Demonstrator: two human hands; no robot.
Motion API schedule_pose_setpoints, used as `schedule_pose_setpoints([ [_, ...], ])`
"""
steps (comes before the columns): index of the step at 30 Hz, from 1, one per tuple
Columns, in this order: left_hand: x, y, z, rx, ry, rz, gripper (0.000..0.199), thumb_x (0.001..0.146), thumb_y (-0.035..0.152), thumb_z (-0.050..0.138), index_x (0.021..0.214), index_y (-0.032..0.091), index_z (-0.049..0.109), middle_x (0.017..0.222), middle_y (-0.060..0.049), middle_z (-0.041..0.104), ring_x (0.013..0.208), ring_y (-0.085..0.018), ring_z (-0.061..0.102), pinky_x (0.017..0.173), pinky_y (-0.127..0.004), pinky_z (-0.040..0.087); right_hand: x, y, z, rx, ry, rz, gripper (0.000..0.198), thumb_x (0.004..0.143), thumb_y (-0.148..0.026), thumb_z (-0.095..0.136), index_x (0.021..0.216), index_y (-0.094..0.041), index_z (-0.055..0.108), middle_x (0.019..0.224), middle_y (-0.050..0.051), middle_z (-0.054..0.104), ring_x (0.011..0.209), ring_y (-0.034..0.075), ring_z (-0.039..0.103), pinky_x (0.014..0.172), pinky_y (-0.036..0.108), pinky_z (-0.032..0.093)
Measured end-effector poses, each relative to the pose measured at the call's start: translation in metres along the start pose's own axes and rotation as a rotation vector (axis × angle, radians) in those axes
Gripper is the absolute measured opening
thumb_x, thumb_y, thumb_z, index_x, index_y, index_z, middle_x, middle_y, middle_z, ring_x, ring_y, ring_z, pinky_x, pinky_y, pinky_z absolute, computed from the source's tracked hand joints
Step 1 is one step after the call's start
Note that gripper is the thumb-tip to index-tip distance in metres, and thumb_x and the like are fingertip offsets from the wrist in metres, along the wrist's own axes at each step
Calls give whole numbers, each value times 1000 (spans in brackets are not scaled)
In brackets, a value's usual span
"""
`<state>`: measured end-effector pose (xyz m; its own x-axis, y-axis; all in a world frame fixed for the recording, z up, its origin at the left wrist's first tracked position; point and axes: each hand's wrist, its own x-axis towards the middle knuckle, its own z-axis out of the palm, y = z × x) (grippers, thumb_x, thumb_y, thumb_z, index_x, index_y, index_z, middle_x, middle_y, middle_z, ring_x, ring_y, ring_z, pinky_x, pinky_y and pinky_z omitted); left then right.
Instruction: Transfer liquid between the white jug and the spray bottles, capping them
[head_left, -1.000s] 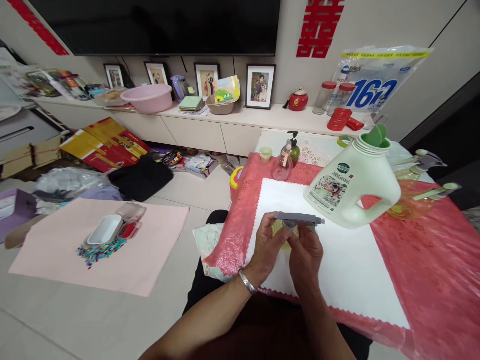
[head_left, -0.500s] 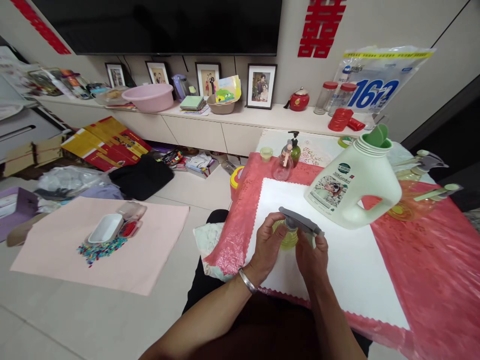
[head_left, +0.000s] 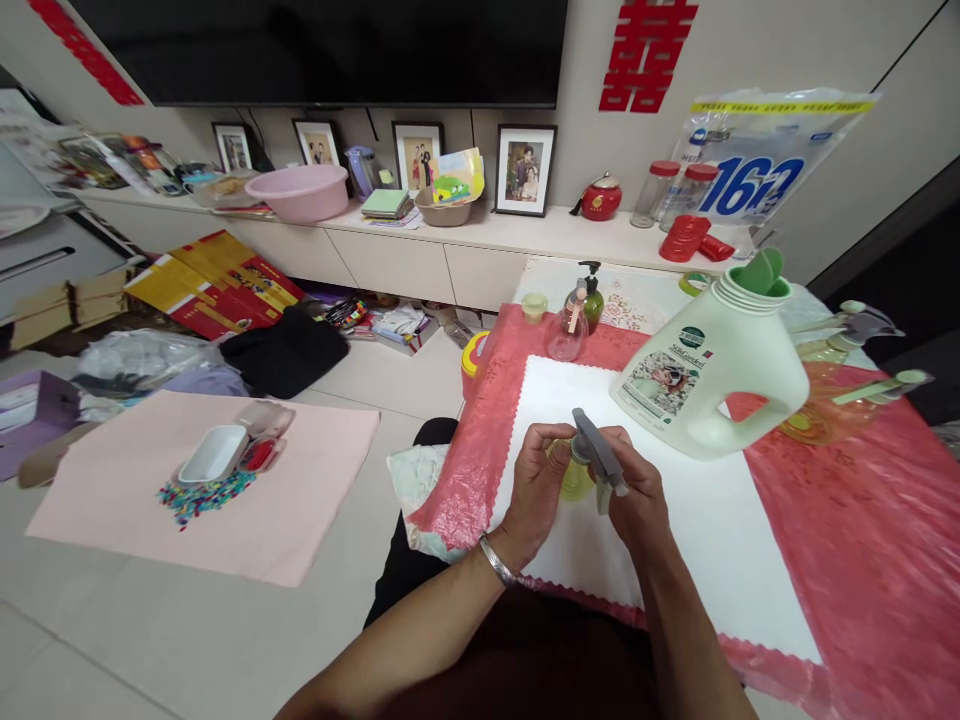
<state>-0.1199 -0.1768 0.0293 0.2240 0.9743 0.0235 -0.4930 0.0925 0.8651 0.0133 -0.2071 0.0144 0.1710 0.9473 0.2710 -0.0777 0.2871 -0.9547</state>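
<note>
- Yellow-green and see-through, one small spray bottle (head_left: 576, 480) sits between our two hands, low over the white mat (head_left: 697, 540) near its front-left part.
- Our left hand (head_left: 536, 490) wraps its fingers round the bottle's body, thumb on the near side, so most of the body is covered; a metal bangle (head_left: 495, 560) circles that wrist.
- Our right hand (head_left: 637, 495) pinches the grey trigger head (head_left: 598, 460) with thumb and fingers closed on it; the head is a narrow grey bar, slanting down toward the right, sitting on the bottle's neck.
- We cannot tell how far the head is screwed on.
- One large pale-green detergent jug (head_left: 712, 375) stands on the mat's far right corner, tilted in view, with a green cap (head_left: 761, 272) and a printed label, well apart from our hands.
- Two pump bottles stand at the far edge of the red cloth (head_left: 862, 530): a clear pink one (head_left: 566, 330) and a dark green one (head_left: 592, 300) just behind it.
- One small pale cup (head_left: 533, 306) stands beside them.
- Two more trigger sprayers (head_left: 862, 330) lie or lean at the far right, near an orange-tinted bottle (head_left: 817, 405).
- Four framed photos (head_left: 525, 170) line the shelf, along with one pink basin (head_left: 300, 192).
</note>
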Motion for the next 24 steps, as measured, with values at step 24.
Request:
schedule_pose_setpoints([
  [24, -1, 9, 0, 11, -66, -50, 37, 93, 57, 70, 102, 21, 69, 109, -7, 74, 94, -20, 69, 79, -31, 55, 4, -16, 7, -64, -26, -2, 30, 90, -34, 79, 120, -36, 76, 109, 5, 51, 102, 17, 53, 75, 25, 46],
])
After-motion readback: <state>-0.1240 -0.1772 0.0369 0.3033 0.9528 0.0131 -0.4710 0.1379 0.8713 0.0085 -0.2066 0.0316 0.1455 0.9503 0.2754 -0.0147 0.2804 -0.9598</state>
